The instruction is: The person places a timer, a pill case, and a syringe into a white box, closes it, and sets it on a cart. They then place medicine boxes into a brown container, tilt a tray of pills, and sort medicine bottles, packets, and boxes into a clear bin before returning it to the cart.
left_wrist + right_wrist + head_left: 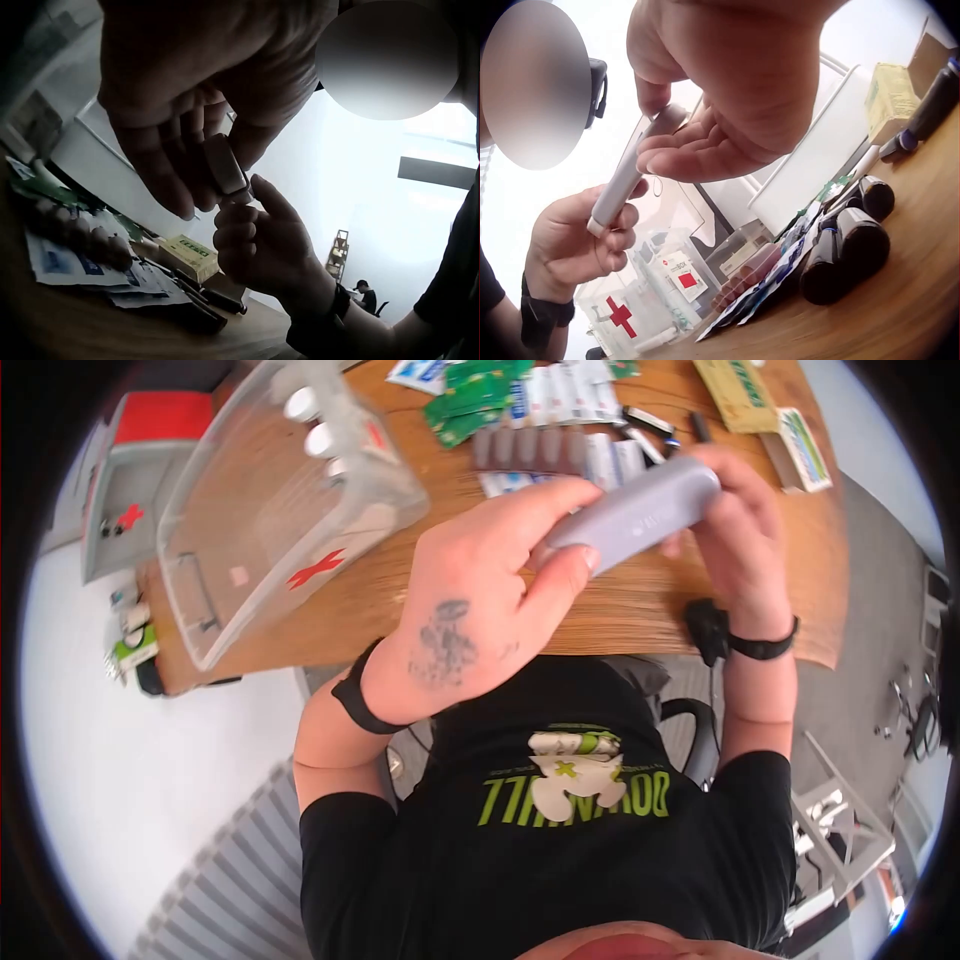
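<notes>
A pale grey, oblong case with rounded ends and small light lettering is held above the table's near part. My left hand grips one end, its thumb lying along the near side. At the other end my right hand pinches the case between thumb and fingers. The right wrist view shows the case slanting between both hands, the right fingers curled about its upper end. From the left wrist the case appears end-on, partly hidden by the fingers.
A clear plastic bin with red crosses holds white-capped bottles at the left. Behind the hands lie a brown strip of oval cells, green packets and white sachets. Yellow and white boxes stand right, near dark pens.
</notes>
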{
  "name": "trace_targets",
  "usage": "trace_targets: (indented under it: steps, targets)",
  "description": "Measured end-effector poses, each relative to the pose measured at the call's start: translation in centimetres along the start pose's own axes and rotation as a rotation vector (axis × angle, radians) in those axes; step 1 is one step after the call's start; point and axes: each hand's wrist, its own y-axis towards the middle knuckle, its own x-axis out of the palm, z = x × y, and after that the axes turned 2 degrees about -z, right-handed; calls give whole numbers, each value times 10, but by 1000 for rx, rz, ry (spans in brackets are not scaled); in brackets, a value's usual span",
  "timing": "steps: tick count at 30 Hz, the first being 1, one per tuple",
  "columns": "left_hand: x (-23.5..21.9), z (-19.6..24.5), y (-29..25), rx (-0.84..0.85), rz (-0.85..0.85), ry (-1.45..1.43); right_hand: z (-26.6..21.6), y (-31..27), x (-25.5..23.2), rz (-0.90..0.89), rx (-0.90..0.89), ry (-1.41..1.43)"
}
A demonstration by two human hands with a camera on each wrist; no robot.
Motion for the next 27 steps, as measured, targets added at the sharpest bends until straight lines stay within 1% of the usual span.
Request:
trace_targets:
  steps: [1,3,4,6,7,8,10,13,16,19,22,24,27]
  targets:
    - [-12,2,-5,125,56,100,-1,1,-2,-33,-45,-9]
    - [-56,26,-21,93,32,279,-6,4,-7,-67,-110,-48]
    - [-74,30,-32,81,139,302,-8,4,-10,-52,-134,-63]
    - [-110,46,-52,-82,383,347,-7,4,-12,-10,-154,-72]
    - [-131,50,-55,-89,476,461,-7,4,-13,-3,-158,-75]
    - [-152,54,-56,-149,484,558,-6,4,-14,5,-159,-78]
    - [-191,56,-55,-318,404,632,-3,2,-13,17,-160,-95]
    - [-220,39,-43,-494,200,624,-1,3,-11,19,-156,-130]
    - [-237,9,-23,-603,-136,536,3,5,-14,29,-125,-171]
    - [-231,-21,3,-761,-327,402,7,6,-15,61,-84,-229]
    - [-218,-42,15,-877,-418,309,7,8,-15,66,-94,-232]
    - [-212,-58,20,-890,-469,337,7,8,-18,69,-83,-253]
    - [-198,-47,35,-881,-590,443,5,7,-18,90,-77,-289]
